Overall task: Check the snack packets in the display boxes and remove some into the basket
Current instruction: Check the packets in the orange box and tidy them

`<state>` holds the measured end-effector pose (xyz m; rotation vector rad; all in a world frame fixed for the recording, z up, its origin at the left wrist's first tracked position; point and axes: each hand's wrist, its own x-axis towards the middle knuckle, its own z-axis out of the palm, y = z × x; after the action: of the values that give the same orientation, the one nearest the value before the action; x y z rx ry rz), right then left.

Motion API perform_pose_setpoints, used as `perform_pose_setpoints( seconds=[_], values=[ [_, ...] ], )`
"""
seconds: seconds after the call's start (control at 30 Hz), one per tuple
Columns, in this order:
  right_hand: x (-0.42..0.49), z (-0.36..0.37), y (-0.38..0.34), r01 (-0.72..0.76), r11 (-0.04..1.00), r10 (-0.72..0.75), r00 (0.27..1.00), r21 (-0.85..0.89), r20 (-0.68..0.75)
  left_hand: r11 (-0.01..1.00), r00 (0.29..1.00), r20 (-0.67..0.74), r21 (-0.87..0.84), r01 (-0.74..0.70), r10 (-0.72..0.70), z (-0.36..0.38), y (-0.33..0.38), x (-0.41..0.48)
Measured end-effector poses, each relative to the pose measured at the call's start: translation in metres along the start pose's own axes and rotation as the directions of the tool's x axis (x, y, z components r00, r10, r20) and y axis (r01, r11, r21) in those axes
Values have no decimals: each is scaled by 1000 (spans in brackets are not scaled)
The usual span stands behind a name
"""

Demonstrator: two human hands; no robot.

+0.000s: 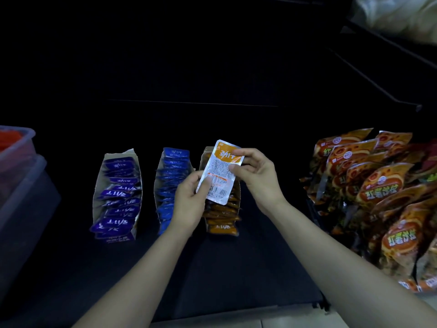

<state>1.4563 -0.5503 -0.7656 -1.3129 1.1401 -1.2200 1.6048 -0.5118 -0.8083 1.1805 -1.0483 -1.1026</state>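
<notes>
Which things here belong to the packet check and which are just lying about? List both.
Job: orange packet, pinched by left hand and right hand; orange display box; middle blue box; left purple-blue box.
Lying about: big snack bags on the right; clear tubs on the left, perhaps the basket.

Bare dark shelf (236,268) runs along the near edge in front of three display boxes; both forearms cross it. Behind the boxes, open surface reaches toward the far edge. A wide gap lies between the purple box (139,181) and the plastic tubs (21,166) at the left edge. A narrow lane parts the purple box from the blue box (159,169). The left hand (189,202) and right hand (257,178), pinching an orange packet (221,171), cover the orange box (205,159). Large snack bags (378,197) crowd the right edge.
</notes>
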Motion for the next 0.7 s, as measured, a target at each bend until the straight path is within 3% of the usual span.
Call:
perform_pose_setpoints(
  seconds=[0.1, 0.17, 0.33, 0.5, 0.7],
  values=[
    [2, 0, 5, -15, 1000, 15, 999, 19, -35, 996, 996, 13, 15, -87, 87, -1, 1, -2],
    [1, 0, 6, -21, 1000, 21, 999, 2, -29, 975, 982, 22, 115, -188, 187, -2, 0, -4],
    [-1, -2, 10, -55, 990, 52, 998, -131, -26, 711, 864, 147, 511, -483, 481, 1, -11, -4],
    [8, -8, 16, -57, 993, 48, 994, -99, -93, 578, 896, 231, 696, -425, 381, 0, -18, -1],
    [21, -21, 7, 162, 983, -176, 960, -80, -217, 498, 961, 188, 825, -266, 202, -2, -21, 14]
  ],
)
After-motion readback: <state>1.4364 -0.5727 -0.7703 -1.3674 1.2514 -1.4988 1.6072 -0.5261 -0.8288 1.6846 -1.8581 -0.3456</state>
